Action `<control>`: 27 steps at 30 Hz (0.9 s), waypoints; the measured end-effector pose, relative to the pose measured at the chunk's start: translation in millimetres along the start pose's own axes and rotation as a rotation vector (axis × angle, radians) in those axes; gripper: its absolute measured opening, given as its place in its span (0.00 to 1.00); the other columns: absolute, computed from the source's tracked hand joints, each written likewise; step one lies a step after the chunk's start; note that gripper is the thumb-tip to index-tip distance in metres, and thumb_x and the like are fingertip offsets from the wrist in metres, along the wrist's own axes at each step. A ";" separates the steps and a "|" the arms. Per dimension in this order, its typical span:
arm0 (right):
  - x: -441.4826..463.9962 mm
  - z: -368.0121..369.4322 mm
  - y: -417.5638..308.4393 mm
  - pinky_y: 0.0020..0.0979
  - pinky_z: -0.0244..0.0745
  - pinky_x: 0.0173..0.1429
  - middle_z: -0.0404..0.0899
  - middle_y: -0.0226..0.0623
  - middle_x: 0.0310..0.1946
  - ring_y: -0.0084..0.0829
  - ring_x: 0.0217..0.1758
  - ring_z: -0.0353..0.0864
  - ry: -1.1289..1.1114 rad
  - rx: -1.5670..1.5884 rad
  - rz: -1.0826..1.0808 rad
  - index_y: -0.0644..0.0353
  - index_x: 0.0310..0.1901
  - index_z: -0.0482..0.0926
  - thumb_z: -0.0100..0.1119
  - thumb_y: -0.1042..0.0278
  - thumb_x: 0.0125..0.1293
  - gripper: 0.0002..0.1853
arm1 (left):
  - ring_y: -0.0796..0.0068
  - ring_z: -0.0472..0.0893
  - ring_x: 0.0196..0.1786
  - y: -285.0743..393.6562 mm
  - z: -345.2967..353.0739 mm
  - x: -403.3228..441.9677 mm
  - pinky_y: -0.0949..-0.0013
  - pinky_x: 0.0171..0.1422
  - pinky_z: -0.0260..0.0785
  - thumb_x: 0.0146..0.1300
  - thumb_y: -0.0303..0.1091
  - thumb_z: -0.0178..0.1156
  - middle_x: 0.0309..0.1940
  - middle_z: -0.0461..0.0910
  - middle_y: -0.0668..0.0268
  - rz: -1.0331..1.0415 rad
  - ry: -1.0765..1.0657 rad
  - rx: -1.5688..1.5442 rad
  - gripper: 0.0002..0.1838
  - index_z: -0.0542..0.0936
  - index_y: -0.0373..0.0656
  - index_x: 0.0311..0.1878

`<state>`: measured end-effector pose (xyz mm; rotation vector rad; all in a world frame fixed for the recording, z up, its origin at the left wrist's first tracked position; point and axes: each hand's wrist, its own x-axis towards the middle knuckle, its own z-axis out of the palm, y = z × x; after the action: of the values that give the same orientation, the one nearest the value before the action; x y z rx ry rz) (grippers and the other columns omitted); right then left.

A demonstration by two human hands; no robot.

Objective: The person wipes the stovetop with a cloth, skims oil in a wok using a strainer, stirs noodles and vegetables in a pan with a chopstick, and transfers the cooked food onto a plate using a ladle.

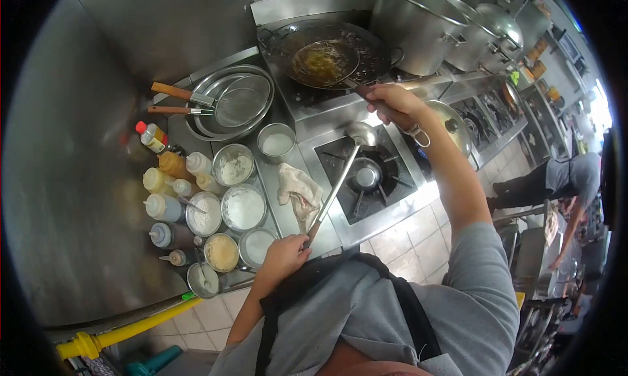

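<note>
My right hand [398, 104] is closed round the brown handle of a round strainer [325, 63]. The strainer's bowl sits inside a large dark wok [376, 44] of brown, bubbling liquid, with something yellowish in it. Down by the counter's front edge, my left hand [284, 257] grips the handle end of a long metal ladle [343, 173]. The ladle's bowl rests at the far side of a burner [367, 174], and its shaft slants back to my hand. Beside the shaft lies a crumpled, stained cloth [299, 189].
Metal bowls of white powders [243, 207] and several squeeze bottles [159, 180] crowd the left counter. Two wooden-handled strainers rest over a wide basin [222, 78]. Tall pots [418, 33] stand right of the wok. Another person [575, 180] bends over a counter at far right.
</note>
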<state>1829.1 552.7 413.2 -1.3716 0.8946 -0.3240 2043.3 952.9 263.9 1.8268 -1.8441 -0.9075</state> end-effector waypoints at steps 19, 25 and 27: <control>-9.8 11.1 -26.5 0.32 0.74 0.20 0.81 0.37 0.30 0.27 0.18 0.76 0.065 0.134 -0.128 0.63 0.62 0.70 0.53 0.69 0.72 0.19 | 0.55 0.85 0.43 5.7 -6.7 2.6 0.57 0.48 0.76 0.62 0.42 0.67 0.41 0.85 0.56 -0.018 -0.032 0.006 0.21 0.81 0.41 0.55; 23.3 -32.8 -41.4 0.42 0.80 0.31 0.84 0.43 0.33 0.39 0.28 0.84 0.473 -0.387 -0.211 0.62 0.64 0.72 0.56 0.66 0.66 0.24 | 0.56 0.85 0.42 1.1 -6.1 1.3 0.58 0.47 0.76 0.63 0.42 0.67 0.40 0.85 0.57 0.001 0.007 0.026 0.21 0.81 0.42 0.55; 26.9 -46.4 -47.6 0.46 0.80 0.40 0.85 0.48 0.38 0.45 0.36 0.86 0.579 -0.670 -0.186 0.63 0.63 0.73 0.55 0.65 0.66 0.24 | 0.56 0.85 0.42 -1.0 -6.6 1.0 0.58 0.46 0.76 0.63 0.42 0.67 0.40 0.85 0.57 -0.015 -0.002 0.024 0.21 0.81 0.42 0.55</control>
<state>1827.4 491.5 450.6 -2.0360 1.4372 -0.6197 2048.5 950.8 267.8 1.8569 -1.8524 -0.8964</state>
